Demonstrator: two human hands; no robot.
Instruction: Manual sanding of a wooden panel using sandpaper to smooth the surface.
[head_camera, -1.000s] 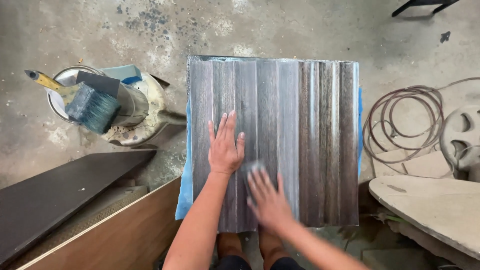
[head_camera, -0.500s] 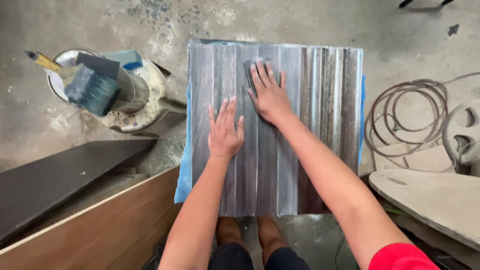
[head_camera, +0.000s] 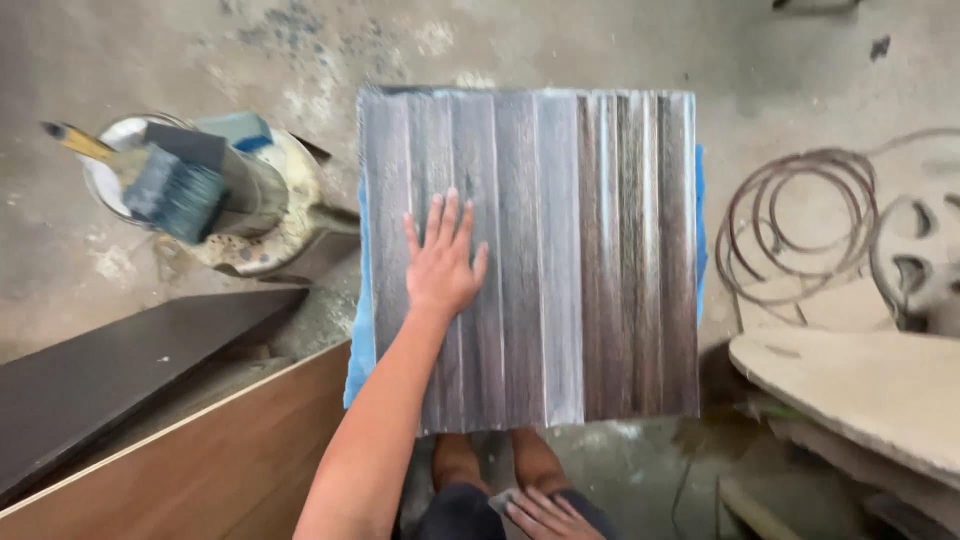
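A square ribbed panel (head_camera: 600, 250), grey-brown with whitish streaks, lies flat in front of me on a blue underlay (head_camera: 358, 330) that shows along its left edge. My left hand (head_camera: 440, 262) rests flat on the panel's left half, fingers spread and pointing away from me. My right hand (head_camera: 545, 515) is off the panel, low at the frame's bottom edge over my knees. The corner of a small grey pad (head_camera: 502, 497) shows under its fingers. Most of that hand is cut off by the frame.
To the left, a paint-smeared bucket (head_camera: 275, 225) holds a wide dark brush (head_camera: 178, 192). A dark board (head_camera: 120, 370) and a brown wooden board (head_camera: 200, 470) lie at lower left. A wire coil (head_camera: 800, 230) and a pale rounded slab (head_camera: 860, 385) are on the right.
My right hand rubbed the grey pad from the panel's near part up to its far part, then drew back off the panel to my lap. The left hand stayed pressed in place.
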